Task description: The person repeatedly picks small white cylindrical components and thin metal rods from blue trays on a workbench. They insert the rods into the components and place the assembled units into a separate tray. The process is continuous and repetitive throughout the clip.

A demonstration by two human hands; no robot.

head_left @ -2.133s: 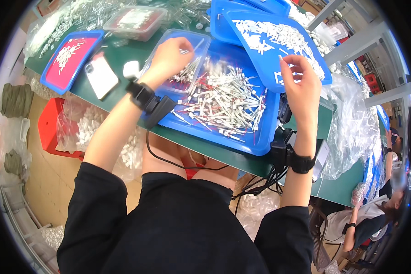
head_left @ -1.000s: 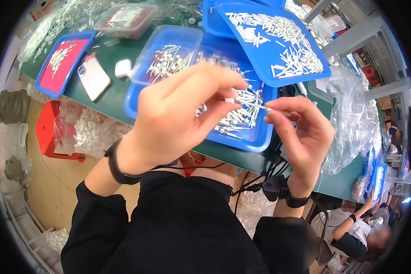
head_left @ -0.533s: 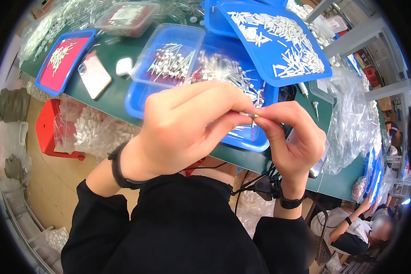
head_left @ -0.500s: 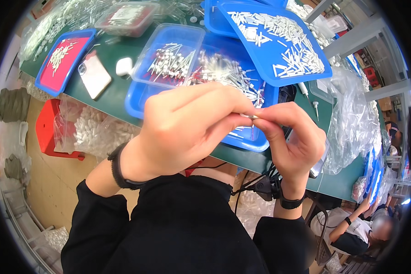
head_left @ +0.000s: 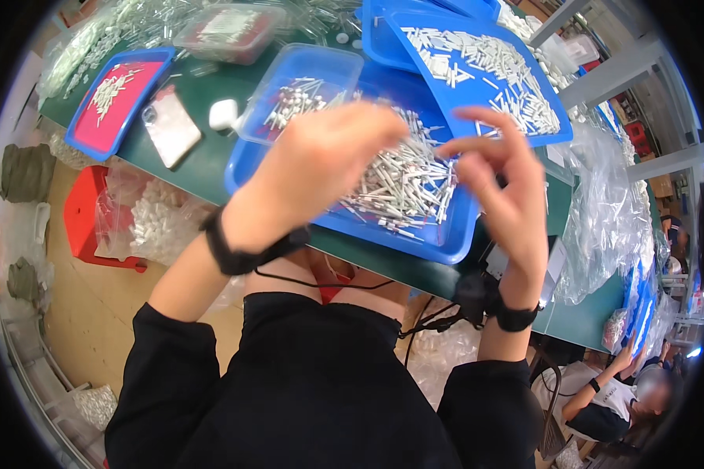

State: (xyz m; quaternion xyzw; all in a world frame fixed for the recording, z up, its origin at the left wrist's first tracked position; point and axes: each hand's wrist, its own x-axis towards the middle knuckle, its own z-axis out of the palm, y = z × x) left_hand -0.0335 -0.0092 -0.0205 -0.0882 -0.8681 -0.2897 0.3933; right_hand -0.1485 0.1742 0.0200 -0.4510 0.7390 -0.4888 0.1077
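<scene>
My left hand (head_left: pixel 321 156) hangs over the left part of a blue tray (head_left: pixel 236 170), above the clear plastic box (head_left: pixel 270 84) that rests there with small white-headed sticks in it. Its fingers are smeared by motion, so whether they hold anything does not show. Over the tray's right side, my right hand (head_left: pixel 508 187) has its fingers apart and no object visible between them. Many thin white sticks (head_left: pixel 403 184), some with reddish ends, are heaped in the tray below both hands.
Another blue tray (head_left: pixel 446 90) of short white pieces overlaps the far right. A pink-lined blue tray (head_left: pixel 94 133), a phone (head_left: pixel 172 129) and a white case (head_left: pixel 223 115) lie left. Clear plastic bags (head_left: pixel 602 227) cover the right side. Another person's arm (head_left: pixel 583 399) shows lower right.
My hands, pinched together around a small piece before, have come apart. The left has moved left and up, and the right hand's fingers have spread. The heap of sticks is more exposed.
</scene>
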